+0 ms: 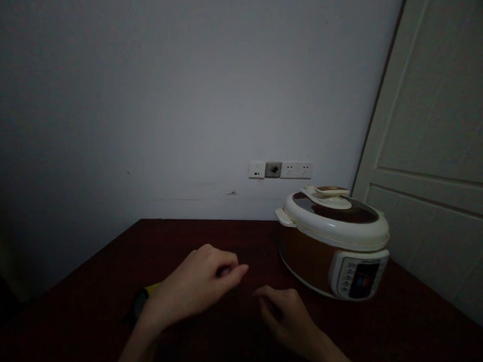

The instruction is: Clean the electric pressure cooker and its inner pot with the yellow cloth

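Observation:
My left hand [205,275] hovers above the dark red-brown table [223,233], its fingers curled and its thumb reaching toward the index finger. Nothing shows in the gap between them. To its right, lower in the view, my right hand [287,319] is also loosely closed, thumb and fingertips pointing left, with no object visible in it. The two hands are apart. A yellow thing with a dark, rounded end [140,303] lies partly hidden behind my left wrist; its kind is unclear. Nearest to my right hand stands an electric pressure cooker [312,256], white and brown, lid on.
The cooker's control panel [361,277] faces front right. Behind the table rises a pale wall [197,104] with a row of sockets [296,170]. A white panelled door [440,120] stands at the right. The light is dim.

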`<state>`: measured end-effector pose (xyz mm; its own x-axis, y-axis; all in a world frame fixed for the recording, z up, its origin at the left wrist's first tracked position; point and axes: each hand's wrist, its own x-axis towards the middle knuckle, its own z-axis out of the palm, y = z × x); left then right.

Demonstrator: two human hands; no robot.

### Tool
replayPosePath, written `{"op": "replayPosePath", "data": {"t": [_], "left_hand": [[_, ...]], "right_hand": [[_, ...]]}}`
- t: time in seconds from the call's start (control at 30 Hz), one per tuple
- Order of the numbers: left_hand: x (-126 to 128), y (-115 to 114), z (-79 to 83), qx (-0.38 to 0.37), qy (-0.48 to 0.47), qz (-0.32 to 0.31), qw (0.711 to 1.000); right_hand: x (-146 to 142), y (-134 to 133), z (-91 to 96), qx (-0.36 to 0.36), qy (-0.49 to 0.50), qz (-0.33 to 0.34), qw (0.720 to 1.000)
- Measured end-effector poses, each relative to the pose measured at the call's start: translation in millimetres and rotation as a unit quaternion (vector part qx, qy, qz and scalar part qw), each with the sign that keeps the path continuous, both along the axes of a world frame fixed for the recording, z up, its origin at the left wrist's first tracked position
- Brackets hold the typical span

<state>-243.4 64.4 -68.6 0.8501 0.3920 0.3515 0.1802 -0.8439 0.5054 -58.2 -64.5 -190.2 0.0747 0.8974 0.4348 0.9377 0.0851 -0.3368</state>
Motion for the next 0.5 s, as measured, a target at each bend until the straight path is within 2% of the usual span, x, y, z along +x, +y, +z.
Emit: {"op": "replayPosePath", "data": {"t": [0.07, 0.13, 0.2, 0.27, 0.37, 0.5], "left_hand": [[34, 23, -30.6, 0.06, 0.062, 0.067, 0.994], [69, 42, -68.8, 0.101, 0.146, 0.123, 0.976], [94, 56, -106.1, 0.1, 0.202, 0.141, 0.964], [106, 62, -135.2, 0.097, 0.236, 0.136, 0.957], [107, 66, -159.0, 0.092, 0.257, 0.112, 0.956], [102, 67, -171.7, 0.085, 0.252, 0.116, 0.957]], "right_hand": [[9, 21, -20.1, -0.058, -0.058, -0.037, 0.996], [18, 37, -40.9, -0.107, -0.136, -0.073, 0.982], [26, 49, -57.6, -0.144, -0.191, -0.089, 0.967], [32, 55, -67.3, -0.164, -0.206, -0.102, 0.959], [35, 59, -70.0, -0.172, -0.189, -0.111, 0.96], [36, 57, -68.3, -0.171, -0.157, -0.109, 0.967]]}}
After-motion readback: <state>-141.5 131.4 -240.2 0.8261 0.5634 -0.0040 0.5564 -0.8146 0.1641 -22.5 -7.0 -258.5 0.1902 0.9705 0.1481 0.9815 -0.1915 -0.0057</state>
